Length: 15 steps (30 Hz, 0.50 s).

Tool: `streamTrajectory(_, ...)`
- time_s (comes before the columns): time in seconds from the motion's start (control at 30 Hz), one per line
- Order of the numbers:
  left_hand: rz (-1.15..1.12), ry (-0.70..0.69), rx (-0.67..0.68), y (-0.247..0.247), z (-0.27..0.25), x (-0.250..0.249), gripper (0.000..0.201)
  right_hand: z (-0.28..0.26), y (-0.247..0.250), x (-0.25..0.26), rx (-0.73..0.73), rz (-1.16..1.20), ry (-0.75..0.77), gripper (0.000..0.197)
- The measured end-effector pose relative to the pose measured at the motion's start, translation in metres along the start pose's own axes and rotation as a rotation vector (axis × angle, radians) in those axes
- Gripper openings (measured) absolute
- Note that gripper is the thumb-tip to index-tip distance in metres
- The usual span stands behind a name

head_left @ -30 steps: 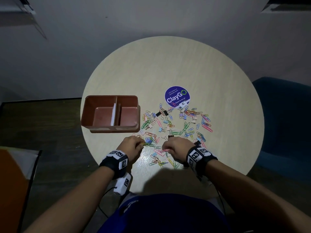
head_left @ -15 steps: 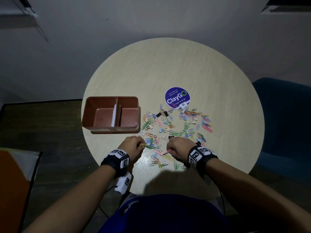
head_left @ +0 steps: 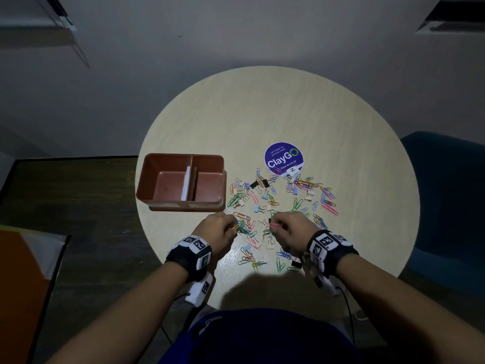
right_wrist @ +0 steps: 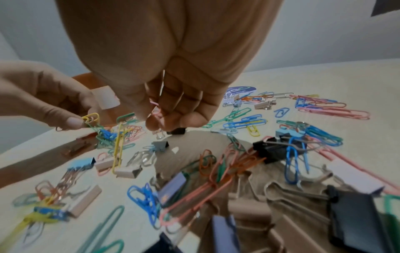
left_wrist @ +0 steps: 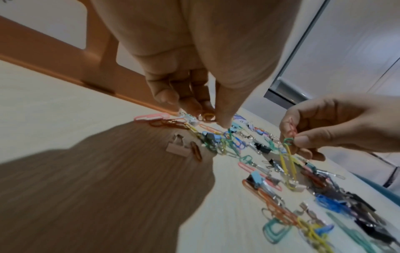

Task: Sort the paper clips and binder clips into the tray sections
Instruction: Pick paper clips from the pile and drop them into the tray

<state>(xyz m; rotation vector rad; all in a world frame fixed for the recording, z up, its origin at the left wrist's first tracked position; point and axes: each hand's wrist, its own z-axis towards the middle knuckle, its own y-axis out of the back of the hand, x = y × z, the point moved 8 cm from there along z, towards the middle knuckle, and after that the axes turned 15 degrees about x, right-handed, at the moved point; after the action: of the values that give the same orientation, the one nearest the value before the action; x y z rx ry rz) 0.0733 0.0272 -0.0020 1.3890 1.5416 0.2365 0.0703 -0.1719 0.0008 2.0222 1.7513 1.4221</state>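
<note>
Colourful paper clips and small binder clips lie scattered on the round table, right of a red-brown tray with two sections. My left hand hovers low over the near left of the pile and pinches a yellow paper clip; green and blue clips hang tangled from it. The left wrist view shows the same left hand just above the table. My right hand pinches a pink paper clip between thumb and fingers, slightly above the pile. Both tray sections hold no clips.
A white card leans against the tray's divider. A purple round sticker lies behind the pile. Bare tabletop stretches beyond it. A blue chair stands at the right, and an orange surface is at the lower left.
My right hand has lifted the pink paper clip off the pile and drawn it slightly right. My left hand keeps pinching the yellow clip in about the same place.
</note>
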Motion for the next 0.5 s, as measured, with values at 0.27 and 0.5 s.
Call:
streamTrajectory(0.27,-0.166,-0.088,-0.147,0.039,-0.018,-0.015,0.013,-0.004,0.039,0.024,-0.126,0.250,0.079,0.005)
streamTrajectory(0.5,-0.225,-0.086,-0.383,0.096,-0.036,-0.015,0.015,0.012,0.077,0.070,-0.281,0.164,0.191,0.004)
